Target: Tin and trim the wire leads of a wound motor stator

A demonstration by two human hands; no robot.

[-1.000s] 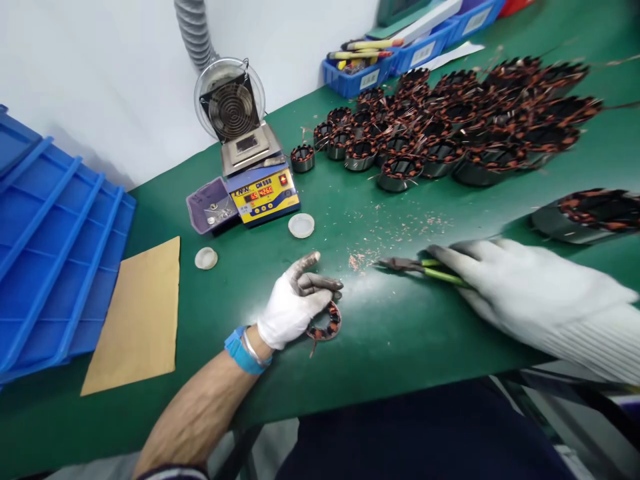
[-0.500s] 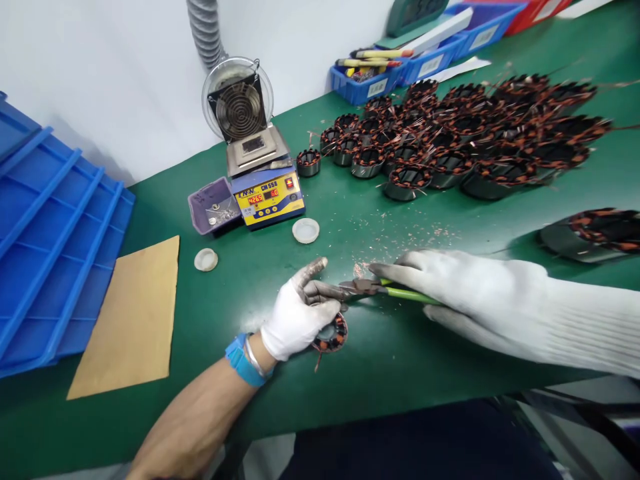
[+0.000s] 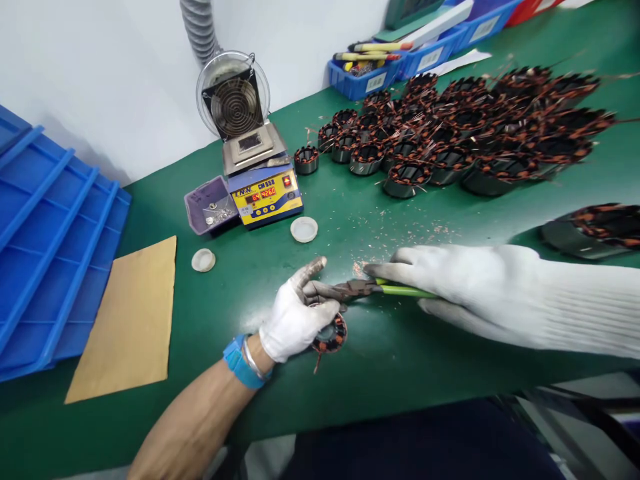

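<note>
A small copper-wound stator (image 3: 330,335) lies flat on the green bench mat (image 3: 390,347), near the front edge, pinned under my left hand (image 3: 296,315), whose gloved fingers curl closed over its top. My right hand (image 3: 465,283) is wrapped around the green handles of a pair of cutters (image 3: 367,289), whose tip reaches my left fingers just above the stator; I cannot tell how far the blades are apart. Copper clippings (image 3: 359,269) lie just beyond the tool. Farther back stands a yellow-and-blue soldering station (image 3: 263,193); its red display reads roughly 426, the brand lettering too small to read. A mass of wound stators (image 3: 465,130) covers the mat to the right. Blue bins (image 3: 395,57) carry white labels I can't make out.
</note>
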